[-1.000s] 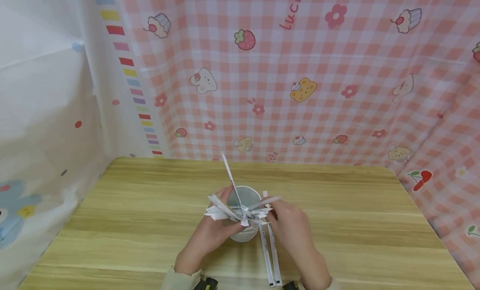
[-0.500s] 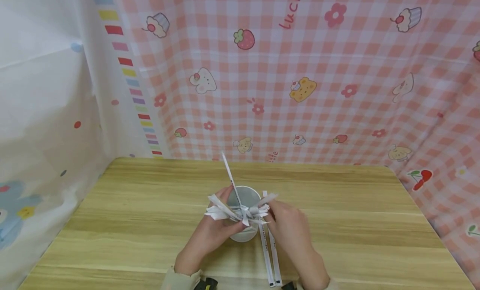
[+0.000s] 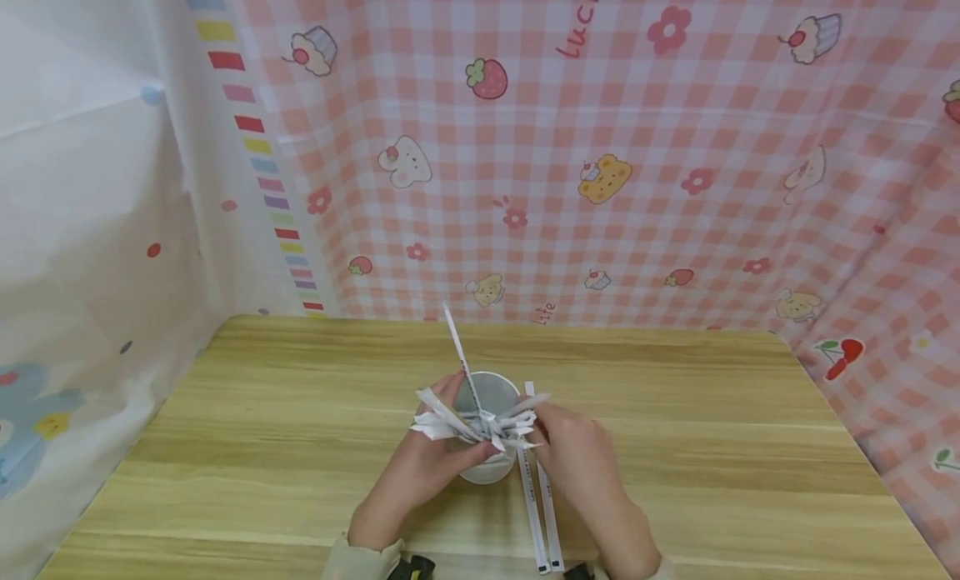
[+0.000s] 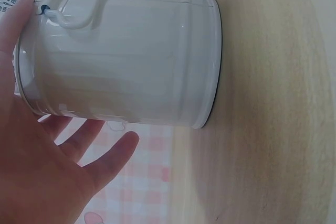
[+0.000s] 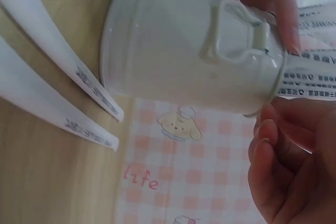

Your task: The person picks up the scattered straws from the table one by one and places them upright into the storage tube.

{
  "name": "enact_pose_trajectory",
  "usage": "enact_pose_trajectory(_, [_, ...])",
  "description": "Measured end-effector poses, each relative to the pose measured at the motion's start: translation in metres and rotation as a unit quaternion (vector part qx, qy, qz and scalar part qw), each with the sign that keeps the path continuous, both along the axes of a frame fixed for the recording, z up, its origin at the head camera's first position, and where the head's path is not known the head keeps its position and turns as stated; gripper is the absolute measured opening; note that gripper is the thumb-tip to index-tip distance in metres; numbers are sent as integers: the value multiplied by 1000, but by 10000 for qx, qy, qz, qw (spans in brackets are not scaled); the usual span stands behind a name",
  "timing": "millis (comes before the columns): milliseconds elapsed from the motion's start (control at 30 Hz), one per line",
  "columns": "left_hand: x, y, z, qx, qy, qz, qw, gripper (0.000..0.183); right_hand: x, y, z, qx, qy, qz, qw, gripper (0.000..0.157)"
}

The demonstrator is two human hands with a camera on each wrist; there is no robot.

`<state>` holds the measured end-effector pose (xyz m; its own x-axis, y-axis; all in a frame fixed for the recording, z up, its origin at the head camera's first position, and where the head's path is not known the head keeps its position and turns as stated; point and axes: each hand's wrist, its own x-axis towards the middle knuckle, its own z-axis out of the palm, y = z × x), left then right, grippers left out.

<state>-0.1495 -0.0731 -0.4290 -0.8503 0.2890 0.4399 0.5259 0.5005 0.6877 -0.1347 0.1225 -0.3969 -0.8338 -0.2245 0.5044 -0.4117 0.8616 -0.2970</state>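
Note:
A small white metal pail (image 4: 126,56) with side handles stands upright, with a bunch of white paper-wrapped straws (image 3: 442,426) lying across its mouth. One straw (image 3: 459,347) sticks up and back from the middle. My left hand (image 3: 423,467) holds the pail at its rim, thumb in front beside the straws; the other fingers spread along the far side in the left wrist view. My right hand (image 3: 585,455) has curled fingers (image 5: 262,156) at the rim, pinching the right ends of the straws. Two wrapped straws (image 3: 531,505) lie on the table beside the pail.
The wood-grain table (image 3: 262,447) ends at a pink checked cloth (image 3: 637,105) hanging behind it. White patterned cloth (image 3: 90,230) hangs along the left side. Black wrist gear (image 3: 412,567) shows at the bottom edge.
The right hand has shifted slightly, and the straw ends beside it have moved a little to the left. The left hand and pail stay in place.

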Motion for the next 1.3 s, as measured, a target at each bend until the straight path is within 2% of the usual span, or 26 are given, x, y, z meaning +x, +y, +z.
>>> enact_pose_trajectory(167, [1, 0, 0, 39, -11, -3, 10000, 91, 1, 8, 9, -119, -575, -55, 9983, 32])
enact_pose_trajectory(400, [1, 0, 1, 115, -51, -64, 9999, 91, -9, 30, 10, -639, -1013, -594, 9910, 32])
enact_pose_trajectory(567, [-1, 0, 1, 160, -23, -94, 9998, 88, -18, 48, 0, -831, -1733, -813, 9780, 41])
enact_pose_trajectory(833, [1, -1, 2, 182, -49, -57, 9998, 88, -24, 55, -18, -661, -2884, -553, 9536, 52])
enact_pose_trajectory(967, [1, -1, 2, 193, -12, -73, 9998, 87, -22, 47, -26, -515, -3334, -500, 9400, 45])
enact_pose_trajectory(1133, [1, 0, 3, 236, 18, -138, 9996, 84, -18, 38, -33, -342, -3604, -532, 9307, 30])
enact_pose_trajectory(1300, [0, 1, 3, 269, 44, -182, 9995, 84, -15, 30, -39, -3, -3339, -568, 9409, 27])
